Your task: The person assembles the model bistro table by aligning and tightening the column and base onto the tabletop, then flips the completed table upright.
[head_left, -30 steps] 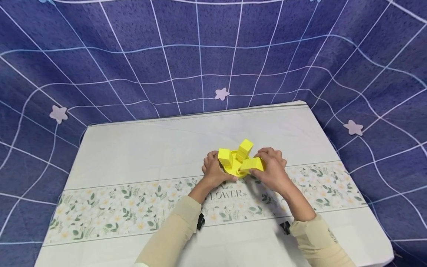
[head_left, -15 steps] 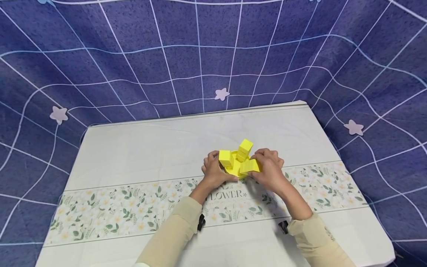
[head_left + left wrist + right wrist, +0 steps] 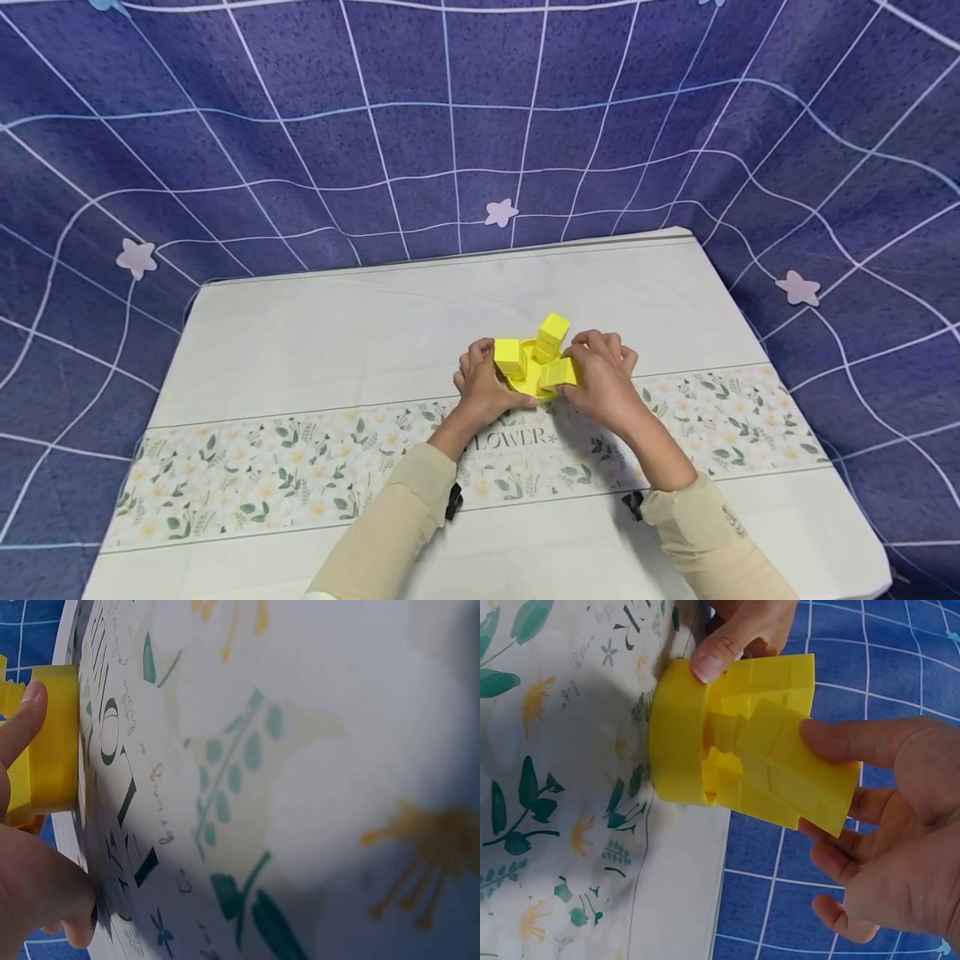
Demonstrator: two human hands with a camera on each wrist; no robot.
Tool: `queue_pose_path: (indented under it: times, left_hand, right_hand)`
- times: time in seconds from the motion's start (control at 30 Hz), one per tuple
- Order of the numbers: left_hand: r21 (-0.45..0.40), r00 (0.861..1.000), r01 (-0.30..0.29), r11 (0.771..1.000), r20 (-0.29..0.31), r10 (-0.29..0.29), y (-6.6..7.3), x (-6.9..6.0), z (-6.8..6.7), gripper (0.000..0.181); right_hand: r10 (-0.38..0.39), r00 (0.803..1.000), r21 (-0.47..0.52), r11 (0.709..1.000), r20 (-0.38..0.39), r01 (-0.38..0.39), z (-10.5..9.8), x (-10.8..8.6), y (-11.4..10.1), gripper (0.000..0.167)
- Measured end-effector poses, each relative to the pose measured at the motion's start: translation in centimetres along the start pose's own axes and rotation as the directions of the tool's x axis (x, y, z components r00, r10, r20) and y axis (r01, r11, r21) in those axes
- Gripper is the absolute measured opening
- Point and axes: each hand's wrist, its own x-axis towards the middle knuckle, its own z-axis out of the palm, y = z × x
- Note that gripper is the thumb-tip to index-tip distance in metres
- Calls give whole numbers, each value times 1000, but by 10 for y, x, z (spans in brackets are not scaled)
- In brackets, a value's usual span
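Observation:
A round yellow base (image 3: 676, 739) stands on the table, its side also plain in the left wrist view. My left hand (image 3: 482, 387) holds it from the left, the thumb along its near rim. Two yellow blocky pillars rise from it, one beside my left fingers (image 3: 510, 357) and one at the back (image 3: 553, 335). My right hand (image 3: 604, 382) pinches a third, stepped yellow block (image 3: 791, 761) between thumb and fingers. That block leans outward, and its narrow neck (image 3: 724, 733) reaches the base's edge. Whether it is fixed there I cannot tell.
The white tablecloth (image 3: 337, 342) has a floral band (image 3: 300, 467) with lettering across it. A blue gridded curtain (image 3: 420, 142) closes off the back and sides. Black straps (image 3: 454, 500) show at both wrists.
My right hand has shifted slightly left with the yellow block, bringing it closer in over the base. My left hand and the base have barely moved.

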Motion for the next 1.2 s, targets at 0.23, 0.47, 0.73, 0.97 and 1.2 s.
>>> queue_pose_path:
  times: [0.23, 0.47, 0.73, 0.97, 1.2]
  left_hand:
    - [39, 1000, -1, 999, -7, 1, -1, 1, 1, 94]
    - [79, 1000, 0, 997, -15, 1, -2, 2, 3, 94]
    - [81, 1000, -9, 997, -10, 10, -1, 1, 1, 93]
    - [74, 1000, -5, 997, -8, 6, -1, 0, -1, 100]
    - [103, 1000, -5, 995, -20, 8, -1, 1, 1, 101]
  right_hand:
    - [4, 1000, -30, 1000, 17, -4, 2, 1, 1, 36]
    - [-68, 996, -126, 990, -57, 60, 19, 4, 4, 36]
    - [-93, 984, -169, 983, -150, 68, 35, -7, 7, 45]
    - [-25, 1000, 115, 993, 13, 24, 14, -14, 9, 65]
    - [-79, 995, -25, 997, -69, 77, 23, -5, 10, 56]
